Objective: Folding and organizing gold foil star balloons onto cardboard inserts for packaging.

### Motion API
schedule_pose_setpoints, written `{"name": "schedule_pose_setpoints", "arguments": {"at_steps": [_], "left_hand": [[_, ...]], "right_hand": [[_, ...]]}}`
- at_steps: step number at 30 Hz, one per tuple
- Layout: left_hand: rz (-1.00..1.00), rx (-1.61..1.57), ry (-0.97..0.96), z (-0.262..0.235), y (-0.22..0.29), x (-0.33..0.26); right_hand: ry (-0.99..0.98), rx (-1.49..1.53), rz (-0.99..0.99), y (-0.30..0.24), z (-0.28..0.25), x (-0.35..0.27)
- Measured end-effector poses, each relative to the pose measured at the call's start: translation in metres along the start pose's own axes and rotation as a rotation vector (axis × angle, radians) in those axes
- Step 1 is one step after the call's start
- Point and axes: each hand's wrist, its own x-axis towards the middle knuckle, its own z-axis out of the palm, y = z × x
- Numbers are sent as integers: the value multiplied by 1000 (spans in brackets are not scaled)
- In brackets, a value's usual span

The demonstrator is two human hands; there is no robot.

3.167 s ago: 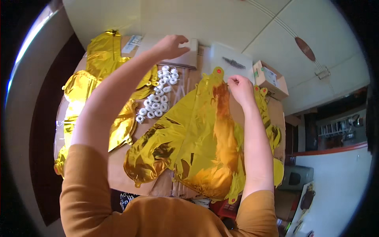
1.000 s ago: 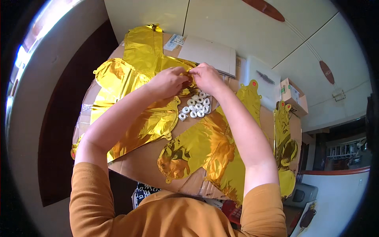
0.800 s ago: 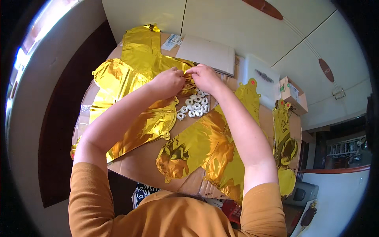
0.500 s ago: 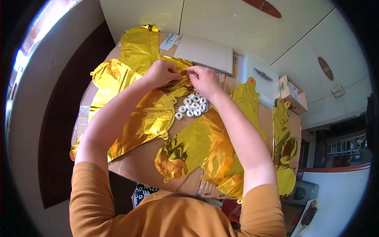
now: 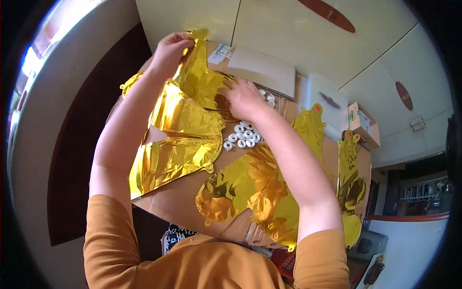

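Two spots on the gold foil (image 5: 204, 81) are now handled: the left hand (image 5: 170, 54) has moved to pinch the far end, beyond the white rolls (image 5: 244, 135); the right hand (image 5: 244, 100), grip unclear, stays just behind them.

Bright light (image 5: 62, 26) glares upper left; pale panels (image 5: 284, 33) rise behind, a dark brown strip (image 5: 77, 159) at left

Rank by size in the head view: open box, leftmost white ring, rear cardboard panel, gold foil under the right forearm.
1. Gold foil
2. Rear cardboard panel
3. Open box
4. Leftmost white ring
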Motion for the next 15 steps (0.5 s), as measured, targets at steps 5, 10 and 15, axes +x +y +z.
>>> {"name": "schedule_pose_setpoints", "arguments": {"at_steps": [5, 10, 15], "left_hand": [[227, 56, 219, -22, 52, 43], [221, 242, 429, -28, 118, 59], [365, 352, 273, -46, 182, 66]], "right_hand": [[-266, 49, 84, 2, 3, 18], [-283, 34, 129, -1, 0, 19], [-274, 174, 141, -9, -10, 20]]}}
